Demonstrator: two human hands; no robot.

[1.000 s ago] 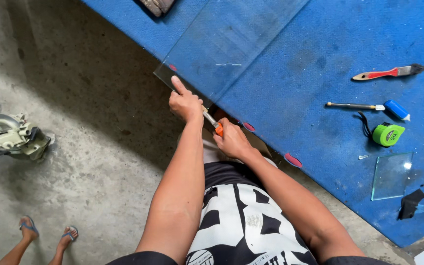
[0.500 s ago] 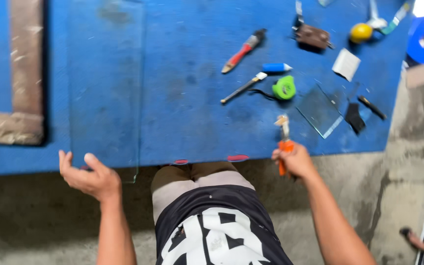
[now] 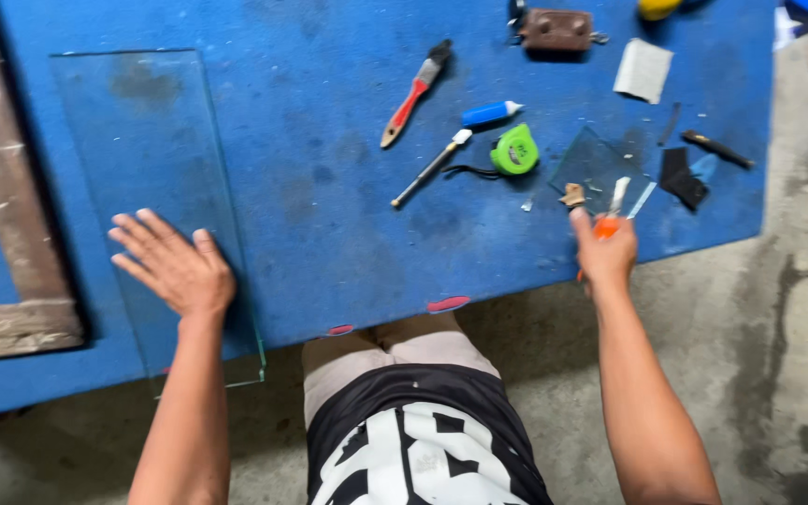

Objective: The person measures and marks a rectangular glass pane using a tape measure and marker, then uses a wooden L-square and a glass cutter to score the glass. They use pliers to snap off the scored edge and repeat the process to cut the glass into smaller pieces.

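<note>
Head view: the left hand (image 3: pixel 172 266) lies flat with fingers spread on a long glass sheet (image 3: pixel 147 159), whose near end overhangs the blue table (image 3: pixel 329 215) edge. The right hand (image 3: pixel 607 251) is clenched around an orange-handled tool (image 3: pixel 612 217) at the table's near edge. Beyond it lie a small glass piece (image 3: pixel 596 168), a green tape measure (image 3: pixel 514 151) and a red-handled brush (image 3: pixel 413 93).
</note>
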